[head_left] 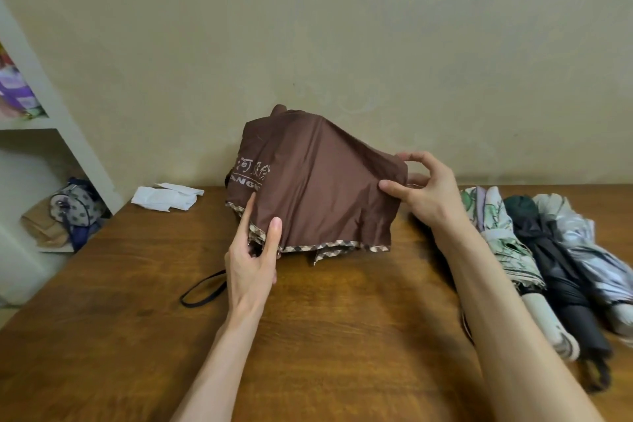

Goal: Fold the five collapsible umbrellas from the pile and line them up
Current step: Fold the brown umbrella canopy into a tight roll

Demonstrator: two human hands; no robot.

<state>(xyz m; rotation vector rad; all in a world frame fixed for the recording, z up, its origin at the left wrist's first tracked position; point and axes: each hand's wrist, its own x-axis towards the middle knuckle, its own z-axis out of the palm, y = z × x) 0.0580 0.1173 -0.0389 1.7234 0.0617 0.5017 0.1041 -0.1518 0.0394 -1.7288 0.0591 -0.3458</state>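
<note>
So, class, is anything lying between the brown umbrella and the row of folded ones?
Nothing visible: only the right hand gripping the brown umbrella, and its forearm, cross the gap to the floral umbrella.

both hands [253, 257] [423, 192] gripping the brown umbrella [318, 181] canopy over the wooden counter [342, 319], three folded umbrellas [548, 267] lined up on the right

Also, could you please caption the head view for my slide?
Left hand and right hand pinch the brown umbrella by its canopy; other umbrellas lie side by side on the table.
</note>
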